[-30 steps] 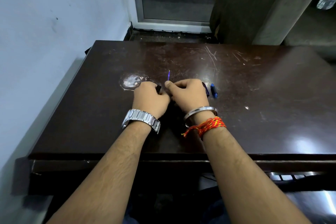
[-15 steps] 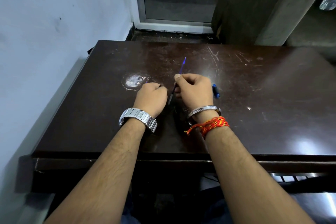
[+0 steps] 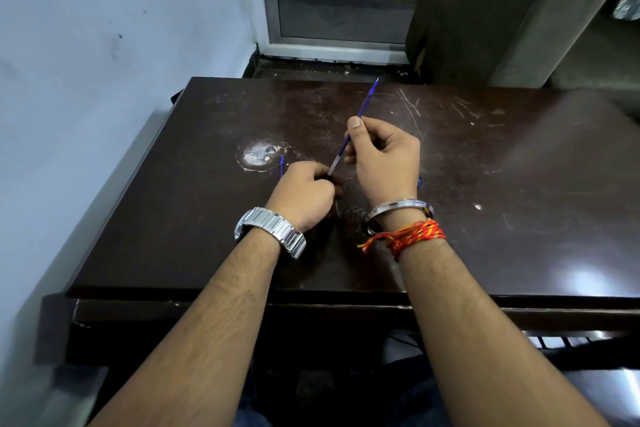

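**op_remote:** Thin blue pen refill point(image 3: 367, 97) looks mostly out of the pen on my feed. My right hand point(image 3: 384, 156) pinches it mid-length between thumb and fingers, with the far end slanting up and away over the scratched dark brown wooden table point(image 3: 519, 184). The paler lower end runs into my left hand point(image 3: 303, 191), which is curled tight round a small dark pen body point(image 3: 326, 177). That part is mostly hidden, so I'm guessing a bit.

**benchwatcher:** Coming out or going in?

**op_remote:** Can't tell from one shot. I'd say halfway: the two are neither apart nor seated. A small blue cap-like piece point(image 3: 420, 181) sits just beside my right wrist and a blue sliver point(image 3: 281, 165) by my left knuckles. Both are untouched.
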### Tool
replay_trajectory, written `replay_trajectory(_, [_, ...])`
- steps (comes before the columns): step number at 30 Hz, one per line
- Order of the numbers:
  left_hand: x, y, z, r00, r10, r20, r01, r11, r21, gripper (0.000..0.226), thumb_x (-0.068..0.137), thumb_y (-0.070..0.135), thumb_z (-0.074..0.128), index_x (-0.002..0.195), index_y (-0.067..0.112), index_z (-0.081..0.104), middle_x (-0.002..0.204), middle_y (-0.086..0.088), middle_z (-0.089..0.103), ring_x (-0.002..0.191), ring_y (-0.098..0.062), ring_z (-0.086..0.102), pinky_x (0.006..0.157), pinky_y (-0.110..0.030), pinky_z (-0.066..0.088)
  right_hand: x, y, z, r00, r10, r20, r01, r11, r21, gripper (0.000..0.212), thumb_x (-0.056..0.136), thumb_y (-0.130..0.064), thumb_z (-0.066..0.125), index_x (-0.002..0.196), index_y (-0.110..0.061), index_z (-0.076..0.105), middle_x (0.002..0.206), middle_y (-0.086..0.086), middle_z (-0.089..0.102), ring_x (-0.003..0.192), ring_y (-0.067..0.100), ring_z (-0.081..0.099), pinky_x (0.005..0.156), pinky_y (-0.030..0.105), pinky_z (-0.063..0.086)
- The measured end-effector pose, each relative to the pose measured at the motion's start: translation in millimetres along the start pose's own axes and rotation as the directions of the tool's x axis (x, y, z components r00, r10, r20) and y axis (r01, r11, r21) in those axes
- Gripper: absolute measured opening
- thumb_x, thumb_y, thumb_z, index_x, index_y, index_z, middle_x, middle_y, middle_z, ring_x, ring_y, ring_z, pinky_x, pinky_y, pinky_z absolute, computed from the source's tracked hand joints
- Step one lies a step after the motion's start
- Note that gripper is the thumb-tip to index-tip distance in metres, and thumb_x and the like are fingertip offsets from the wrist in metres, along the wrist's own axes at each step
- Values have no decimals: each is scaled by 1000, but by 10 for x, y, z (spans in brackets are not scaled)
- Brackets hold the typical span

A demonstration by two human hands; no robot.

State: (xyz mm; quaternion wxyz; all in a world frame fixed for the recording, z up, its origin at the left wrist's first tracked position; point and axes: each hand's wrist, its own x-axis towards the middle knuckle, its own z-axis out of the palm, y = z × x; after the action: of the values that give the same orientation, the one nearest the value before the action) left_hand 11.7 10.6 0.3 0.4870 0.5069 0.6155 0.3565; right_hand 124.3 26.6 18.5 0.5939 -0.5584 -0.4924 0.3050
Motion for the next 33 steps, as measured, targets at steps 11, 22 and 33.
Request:
replay_trajectory(11, [-49, 54, 7, 999, 39, 20, -36, 992, -118, 30, 67, 4, 48, 76, 17, 73, 68, -1, 75, 60, -22, 63, 63, -42, 53, -2, 9, 7, 999, 26, 24, -26, 1000, 3, 13, 92, -25, 67, 83, -19, 74, 57, -4, 64, 50, 6, 59, 53, 24, 52])
replay_trajectory(22, [-55, 168, -33, 992, 21, -128, -68, 924, -375, 28, 88, -12, 46, 92, 7, 66, 76, -5, 70, 58, -11, 66, 59, -24, 56, 104, 6, -165, 990, 89, -109, -110, 972, -209, 43, 87, -40, 60, 67, -3, 67, 61, 15, 65, 56, 15, 54, 57, 40, 50])
replay_trajectory(33, [-63, 182, -36, 991, -2, -132, -55, 902, -429, 27, 87, -10, 55, 97, 11, 70, 76, -1, 60, 75, -15, 66, 86, -36, 58, 215, 96, -547, 975, 118, -187, -211, 751, -625, 18, 81, -1, 57, 89, -2, 73, 84, 15, 66, 73, 23, 52, 70, 23, 41])
